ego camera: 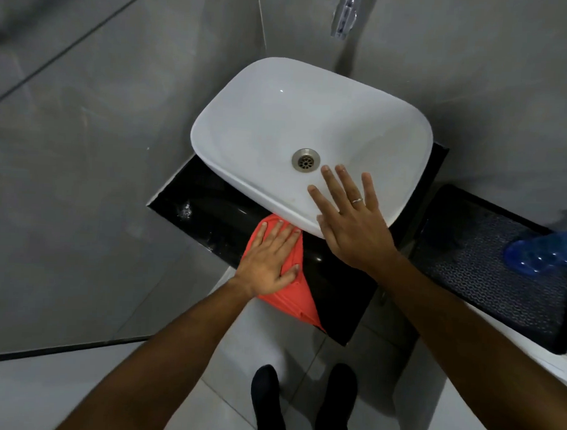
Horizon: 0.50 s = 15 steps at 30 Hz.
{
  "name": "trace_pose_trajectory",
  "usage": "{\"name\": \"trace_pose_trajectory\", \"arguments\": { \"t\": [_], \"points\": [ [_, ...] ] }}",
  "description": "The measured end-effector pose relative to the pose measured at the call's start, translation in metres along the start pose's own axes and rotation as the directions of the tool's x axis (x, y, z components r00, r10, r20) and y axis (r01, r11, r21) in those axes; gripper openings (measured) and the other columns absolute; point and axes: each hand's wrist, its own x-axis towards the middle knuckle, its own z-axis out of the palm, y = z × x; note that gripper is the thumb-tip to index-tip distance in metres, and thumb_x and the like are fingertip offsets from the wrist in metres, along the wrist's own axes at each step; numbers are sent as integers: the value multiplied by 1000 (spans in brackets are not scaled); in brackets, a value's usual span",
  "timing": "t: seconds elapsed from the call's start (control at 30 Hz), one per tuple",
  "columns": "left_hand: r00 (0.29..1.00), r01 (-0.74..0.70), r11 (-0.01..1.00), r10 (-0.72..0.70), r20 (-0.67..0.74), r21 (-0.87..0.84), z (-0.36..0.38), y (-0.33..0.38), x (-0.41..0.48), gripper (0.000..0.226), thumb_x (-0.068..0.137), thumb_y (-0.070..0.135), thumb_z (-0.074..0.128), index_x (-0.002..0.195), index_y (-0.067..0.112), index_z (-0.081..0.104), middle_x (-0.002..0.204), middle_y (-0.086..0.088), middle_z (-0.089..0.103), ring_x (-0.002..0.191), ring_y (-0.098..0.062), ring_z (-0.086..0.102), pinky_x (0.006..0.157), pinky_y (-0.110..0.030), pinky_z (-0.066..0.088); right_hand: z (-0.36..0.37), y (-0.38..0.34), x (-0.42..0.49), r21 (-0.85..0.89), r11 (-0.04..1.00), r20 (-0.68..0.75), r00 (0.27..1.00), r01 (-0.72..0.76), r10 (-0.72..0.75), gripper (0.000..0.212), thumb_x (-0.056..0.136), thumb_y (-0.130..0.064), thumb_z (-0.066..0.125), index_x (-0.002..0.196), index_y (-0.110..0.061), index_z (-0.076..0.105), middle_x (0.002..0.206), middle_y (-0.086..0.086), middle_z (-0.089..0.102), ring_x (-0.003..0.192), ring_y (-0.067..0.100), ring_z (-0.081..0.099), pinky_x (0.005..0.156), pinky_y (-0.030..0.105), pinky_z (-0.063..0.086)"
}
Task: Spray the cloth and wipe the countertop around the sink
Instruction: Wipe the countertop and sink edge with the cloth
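An orange-red cloth [293,300] lies on the black glossy countertop [211,206], just in front of the white vessel sink [263,117]. My left hand [269,262] presses flat on the cloth with its fingers spread, fingertips close to the sink's underside. My right hand [349,217] hovers or rests over the sink's front rim, fingers apart, holding nothing; a ring is on one finger. Part of the cloth hangs past the counter's front edge.
A blue translucent bottle [544,253] lies at the right on a dark patterned mat [485,279] covering a lower surface. A chrome tap [345,14] sticks out of the grey tiled wall above the sink. My feet in black socks [301,405] stand on pale floor tiles.
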Motion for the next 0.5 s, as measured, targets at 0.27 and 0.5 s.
{"name": "trace_pose_trajectory", "arguments": {
  "t": [0.27, 0.5],
  "points": [
    [1000, 0, 1000, -1, 28, 28, -16, -76, 2, 76, 96, 55, 34, 158, 15, 17, 167, -7, 15, 155, -24, -3, 125, -52, -1, 7, -36, 40, -21, 997, 32, 997, 76, -75, 54, 105, -48, 30, 153, -23, 33, 164, 16, 20, 152, 37, 16, 117, 66, 17],
    [1000, 10, 1000, -10, 14, -7, -27, -122, 5, 77, 96, 53, 40, 159, 21, 12, 169, -3, 4, 155, -21, -10, 124, -55, 2, 26, -83, 101, -19, 981, 125, 973, 195, -192, 67, 99, -59, 39, 156, -28, 23, 166, 12, 14, 153, 35, 10, 116, 65, 18]
  ]
}}
